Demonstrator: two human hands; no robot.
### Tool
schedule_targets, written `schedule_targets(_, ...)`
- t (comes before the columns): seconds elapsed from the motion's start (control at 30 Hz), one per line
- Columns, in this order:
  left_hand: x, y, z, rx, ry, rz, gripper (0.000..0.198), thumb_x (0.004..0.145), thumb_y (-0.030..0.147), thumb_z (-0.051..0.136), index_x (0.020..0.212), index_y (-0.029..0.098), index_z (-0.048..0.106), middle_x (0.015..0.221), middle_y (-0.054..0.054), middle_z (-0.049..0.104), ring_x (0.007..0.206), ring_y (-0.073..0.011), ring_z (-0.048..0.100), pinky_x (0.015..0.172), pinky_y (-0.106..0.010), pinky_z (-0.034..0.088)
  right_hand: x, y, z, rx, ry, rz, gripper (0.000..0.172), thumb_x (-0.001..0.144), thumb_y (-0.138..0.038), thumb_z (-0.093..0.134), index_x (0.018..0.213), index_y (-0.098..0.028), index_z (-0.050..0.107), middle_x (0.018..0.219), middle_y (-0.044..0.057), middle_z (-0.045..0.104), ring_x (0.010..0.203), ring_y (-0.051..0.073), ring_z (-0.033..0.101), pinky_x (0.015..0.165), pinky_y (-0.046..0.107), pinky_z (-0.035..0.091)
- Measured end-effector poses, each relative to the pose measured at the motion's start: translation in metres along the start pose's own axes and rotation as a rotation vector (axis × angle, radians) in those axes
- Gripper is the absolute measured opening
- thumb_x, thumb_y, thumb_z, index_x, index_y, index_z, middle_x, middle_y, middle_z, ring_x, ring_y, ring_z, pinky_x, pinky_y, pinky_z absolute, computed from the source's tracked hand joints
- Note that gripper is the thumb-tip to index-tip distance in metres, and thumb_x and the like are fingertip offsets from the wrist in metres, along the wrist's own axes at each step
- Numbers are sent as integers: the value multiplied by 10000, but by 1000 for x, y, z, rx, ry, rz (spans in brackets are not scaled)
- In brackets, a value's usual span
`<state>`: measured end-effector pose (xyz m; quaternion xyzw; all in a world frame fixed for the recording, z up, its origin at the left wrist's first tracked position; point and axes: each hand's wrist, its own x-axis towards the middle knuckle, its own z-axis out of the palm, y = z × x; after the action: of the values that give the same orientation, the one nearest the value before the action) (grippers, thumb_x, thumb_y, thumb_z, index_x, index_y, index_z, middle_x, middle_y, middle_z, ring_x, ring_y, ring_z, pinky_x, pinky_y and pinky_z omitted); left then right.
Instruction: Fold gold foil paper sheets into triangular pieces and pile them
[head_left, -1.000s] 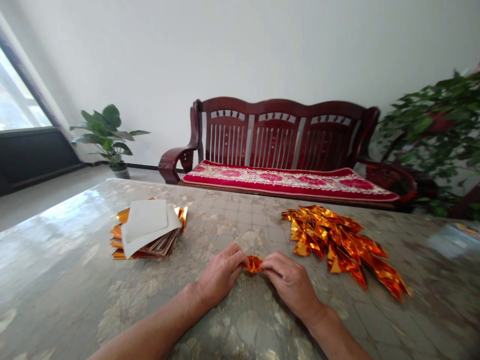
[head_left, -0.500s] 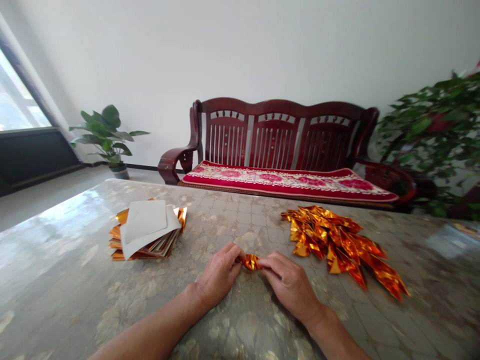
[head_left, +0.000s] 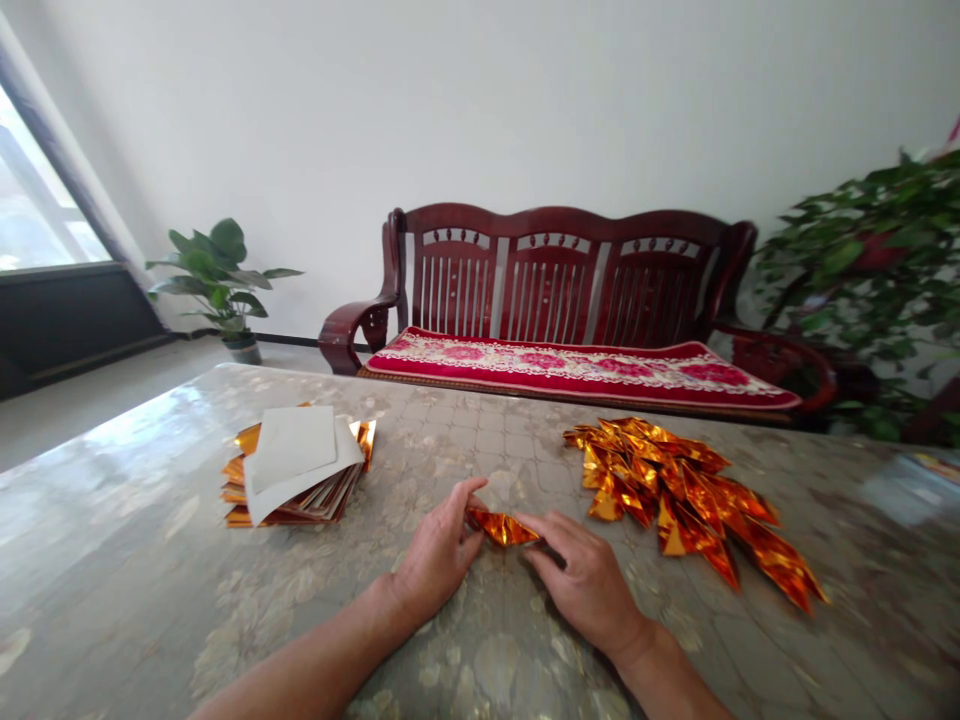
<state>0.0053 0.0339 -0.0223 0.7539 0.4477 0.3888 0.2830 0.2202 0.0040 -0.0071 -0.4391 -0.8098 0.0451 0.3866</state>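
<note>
A small folded piece of gold foil paper [head_left: 501, 527] lies on the marbled table [head_left: 150, 560] between my two hands. My left hand [head_left: 439, 553] rests beside its left end, fingers curled with the tips pressing on the foil. My right hand [head_left: 589, 583] lies flat-ish at the piece's right end, its fingertips pinching that end against the table. A pile of finished folded gold foil pieces [head_left: 686, 495] spreads out to the right. To the left sits a stack of foil sheets [head_left: 300, 475] with white backs facing up.
Beyond the table's far edge stands a dark red wooden bench [head_left: 570, 300] with a red patterned cushion. A potted plant [head_left: 217, 280] stands on the floor at the left, a large leafy plant [head_left: 870, 280] at the right. A flat packet [head_left: 900, 480] lies at the table's right.
The foil piece has been drawn out longer and flatter between my hands. My left fingers have loosened and lifted slightly. The view has tipped a little.
</note>
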Motion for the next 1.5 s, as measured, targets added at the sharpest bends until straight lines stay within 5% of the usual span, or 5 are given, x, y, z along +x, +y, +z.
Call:
schedule_targets(0.53,3,0,10,-392,65,-188,555,788,102,555,1317,187,408,1020,-35,661,731,-112,644,678,-242,514,0,-4,1,53,-6,-80,195,893,-140,594,1042,-232,681,854,45,689,781,177,659,718,283,533)
schedule_targets(0.97,-1,38,-1,-523,-103,-211,456,904,202,469,1348,216,366,1149,-50,660,1049,-177,622,989,-370,460,4,-15,2,-2,-31,-175,141,925,-192,584,1032,-227,668,830,40,689,760,176,653,688,287,516)
schedule_targets(1.2,-2,35,-1,-601,-140,-296,528,868,223,482,1388,253,396,1150,-35,665,970,-188,644,901,-352,506,6,-20,4,56,23,-218,243,923,-149,540,1111,-249,656,852,35,718,769,168,679,699,281,540)
schedule_targets(1.33,-1,27,-3,-796,-176,-359,636,862,271,490,1477,248,328,1084,-41,670,810,-173,645,702,-296,517,5,-17,5,141,98,-117,328,909,-111,523,1181,-255,638,942,39,729,841,168,693,776,283,557)
schedule_targets(1.5,2,30,-8,-969,-288,-409,775,794,234,551,1518,208,274,1081,-69,679,835,-171,637,716,-278,486,5,-13,7,297,169,188,236,901,-220,567,1111,-215,674,858,34,707,748,166,674,716,268,558)
